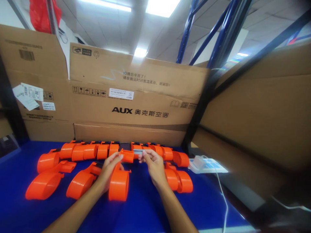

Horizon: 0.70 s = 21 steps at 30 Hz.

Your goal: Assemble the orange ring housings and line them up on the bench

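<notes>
Both hands meet over the middle of the blue worktop [145, 210], and what matters is the line between them: the left hand [109, 170] has its fingertips pinched on a small orange part [126, 156], while the right hand [152, 165] pinches a thin pale strip [138, 151] that lies level, its long axis running left to right, one end toward the orange part and seemingly touching it — the blur at the join hides whether it is already seated; so the strip sits directly left of the right grip and the orange part directly right of the left grip, the two grips near each other at about the same height; each grip is closed to a fingertip pinch, the other fingers loosely curled; just below the left wrist an upright orange housing [119, 185] stands on the worktop, with more orange housings in a row [92, 150] behind the hands and others lying to the left [43, 185] and right [179, 181]; cardboard boxes [136, 97] wall the far edge — a white power strip [206, 165] lies well right.
</notes>
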{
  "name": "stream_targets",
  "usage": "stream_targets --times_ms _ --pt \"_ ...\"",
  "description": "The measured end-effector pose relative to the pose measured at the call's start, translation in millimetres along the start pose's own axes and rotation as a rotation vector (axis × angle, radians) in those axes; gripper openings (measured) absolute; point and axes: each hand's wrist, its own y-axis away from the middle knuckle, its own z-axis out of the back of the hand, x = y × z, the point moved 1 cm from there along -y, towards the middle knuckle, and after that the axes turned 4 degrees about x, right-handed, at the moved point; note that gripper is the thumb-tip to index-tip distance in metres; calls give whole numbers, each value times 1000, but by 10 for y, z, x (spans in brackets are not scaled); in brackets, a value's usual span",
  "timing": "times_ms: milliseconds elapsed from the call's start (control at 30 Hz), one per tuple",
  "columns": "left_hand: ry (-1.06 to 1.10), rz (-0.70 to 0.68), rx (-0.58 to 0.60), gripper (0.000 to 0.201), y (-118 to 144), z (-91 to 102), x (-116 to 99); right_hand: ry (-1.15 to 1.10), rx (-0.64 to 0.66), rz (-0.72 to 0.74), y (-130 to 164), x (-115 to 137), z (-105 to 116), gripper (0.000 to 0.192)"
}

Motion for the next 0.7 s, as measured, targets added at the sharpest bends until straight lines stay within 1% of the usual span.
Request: stream_targets --times_ms 67,133,300,433,567,700 --pt "1 15 29 40 9 -5 6 -13 16 -6 2 7 -5 27" --pt "10 17 47 40 23 -16 5 -22 7 -6 4 16 -5 26" --pt "9 -19 34 38 42 -39 -9 -13 -39 3 2 29 16 24" --pt "63 -42 48 37 54 -65 -23 -29 -50 8 -4 18 24 25" --pt "86 -60 67 36 64 -84 -31 -32 -36 1 0 8 13 26" --pt "81 -53 63 36 46 -58 5 -13 -15 0 -1 -1 13 25"
